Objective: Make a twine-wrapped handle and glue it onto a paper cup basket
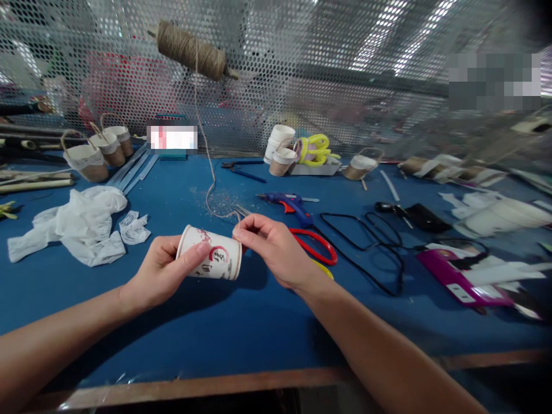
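Note:
My left hand (pixel 168 267) holds a white paper cup (pixel 211 253) on its side, thumb across the printed wall. Red and black print shows on the cup. At the cup's right end, my right hand (pixel 271 247) pinches the end of a thin brown twine (pixel 210 167) against the rim. This twine runs up to a spool (pixel 190 49) hung on the mesh wall. Just behind the right hand lie a blue glue gun (pixel 288 204) and scissors with red handles (pixel 319 247), partly hidden by the hand.
White lace (pixel 86 224) lies in a heap at the left. Several small twine-handled baskets (pixel 88 164) stand along the back. Blue pliers (pixel 245 169) rest mid-table. Black cable (pixel 388 247) and a purple device (pixel 457 276) are at the right. The table's front edge (pixel 207 382) is near.

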Demonstrator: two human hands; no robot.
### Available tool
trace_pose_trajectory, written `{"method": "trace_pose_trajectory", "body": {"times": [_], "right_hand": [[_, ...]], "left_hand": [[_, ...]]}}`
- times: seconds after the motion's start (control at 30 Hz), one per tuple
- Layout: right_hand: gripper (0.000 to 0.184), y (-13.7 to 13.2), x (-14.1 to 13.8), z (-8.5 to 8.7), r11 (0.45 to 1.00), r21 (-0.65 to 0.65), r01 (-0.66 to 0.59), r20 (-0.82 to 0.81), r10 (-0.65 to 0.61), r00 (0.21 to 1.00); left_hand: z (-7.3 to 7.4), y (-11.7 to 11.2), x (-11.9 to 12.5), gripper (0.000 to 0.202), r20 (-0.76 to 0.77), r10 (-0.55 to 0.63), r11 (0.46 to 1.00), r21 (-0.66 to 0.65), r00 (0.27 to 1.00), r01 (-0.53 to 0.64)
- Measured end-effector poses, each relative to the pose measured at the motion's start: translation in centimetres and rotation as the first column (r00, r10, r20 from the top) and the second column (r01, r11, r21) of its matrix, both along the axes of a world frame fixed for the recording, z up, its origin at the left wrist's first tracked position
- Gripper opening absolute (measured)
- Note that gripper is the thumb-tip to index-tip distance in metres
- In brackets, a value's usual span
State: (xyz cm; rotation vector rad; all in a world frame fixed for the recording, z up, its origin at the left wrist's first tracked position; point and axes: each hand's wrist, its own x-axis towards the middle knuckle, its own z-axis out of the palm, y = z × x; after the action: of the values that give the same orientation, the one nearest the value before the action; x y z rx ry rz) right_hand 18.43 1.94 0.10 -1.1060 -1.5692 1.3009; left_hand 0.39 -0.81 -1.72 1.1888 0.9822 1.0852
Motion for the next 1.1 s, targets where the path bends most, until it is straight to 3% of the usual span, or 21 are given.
{"method": "trace_pose_trajectory", "body": {"times": [0.2, 0.43, 0.63, 0.83, 1.0, 1.1], "right_hand": [[0.014, 0.1, -0.3, -0.3, 0.989, -0.15, 0.003, -0.112, -0.02, 0.994], [0.017, 0.3, -0.4, -0.4, 0.973, -0.233, 0.0, -0.148, -0.036, 0.988], [0.013, 0.8, -0.5, -1.1, 0.93, -0.366, -0.027, -0.132, -0.023, 0.991], [0.014, 1.2, -0.5, -1.5, 0.885, -0.456, -0.098, -0.21, 0.0, 0.978], [0.018, 1.5, -0.2, -1.8, 0.873, -0.481, -0.079, -0.102, 0.034, 0.994], [0.024, 1.6, 0.0, -1.7, 0.931, -0.363, 0.033, -0.002, -0.036, 0.999]], "left_hand": [[-0.4, 0.2, 0.2, 0.022, 0.081, 0.03, 0.993, -0.118, 0.996, -0.021], [-0.2, 0.3, 0.6, 0.022, 0.127, 0.044, 0.988, -0.152, 0.991, -0.025], [1.2, 0.7, 1.3, 0.022, 0.259, 0.142, 0.916, -0.4, 0.955, -0.028], [1.4, 1.0, 1.4, 0.023, 0.322, 0.131, 0.894, -0.447, 0.937, 0.029], [1.9, 1.6, 1.1, 0.02, 0.4, 0.19, 0.876, -0.482, 0.897, 0.029], [2.2, 2.2, 0.7, 0.019, 0.41, 0.245, 0.872, -0.49, 0.879, -0.015]]}}
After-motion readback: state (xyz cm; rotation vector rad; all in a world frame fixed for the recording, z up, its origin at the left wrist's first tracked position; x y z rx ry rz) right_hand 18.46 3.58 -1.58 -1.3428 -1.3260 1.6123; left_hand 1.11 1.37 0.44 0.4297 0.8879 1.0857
